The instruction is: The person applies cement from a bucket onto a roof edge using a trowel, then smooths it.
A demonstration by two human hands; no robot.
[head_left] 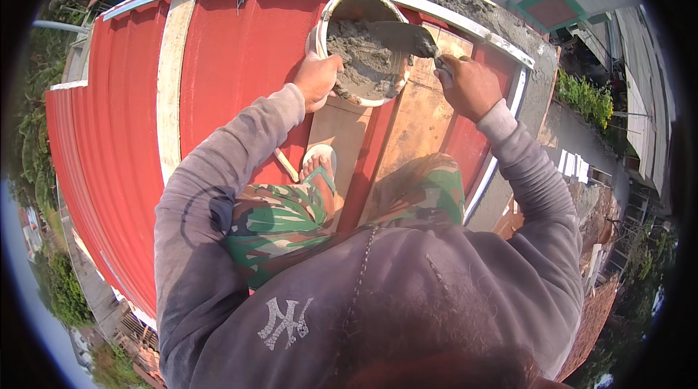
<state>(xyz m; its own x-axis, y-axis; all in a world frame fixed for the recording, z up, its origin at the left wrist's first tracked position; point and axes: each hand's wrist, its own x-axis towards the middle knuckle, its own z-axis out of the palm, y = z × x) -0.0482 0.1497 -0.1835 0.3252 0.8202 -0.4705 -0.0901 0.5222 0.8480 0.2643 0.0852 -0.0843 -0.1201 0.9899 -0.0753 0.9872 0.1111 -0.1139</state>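
Left hand: the left hand (318, 80) is closed over the near-left rim of a round white plastic bucket (329, 11), thumb on the inside edge, fingers wrapped down the outer wall.
Bucket: it sits tilted on the red corrugated metal roof (240, 47), mouth turned up toward the camera, partly filled with wet grey mortar (363, 62).
Right hand: the right hand (469, 86) is clenched around the handle of a flat steel trowel (403, 36); the handle itself is hidden inside the fist.
Trowel axis: its long axis runs nearly level across the picture, from the fist at the right to the blade at the left.
Trowel pointing: the blade tip points left, over the bucket's mouth, lying just above the mortar near the far rim.
Blade face: smeared with grey mortar.
Footing: a foot in a white flip-flop sandal (318, 163) rests on a bare wooden board (414, 120) laid on the roof, below the bucket.
Beyond: a grey cement-topped wall edge (465, 3) runs behind the bucket.
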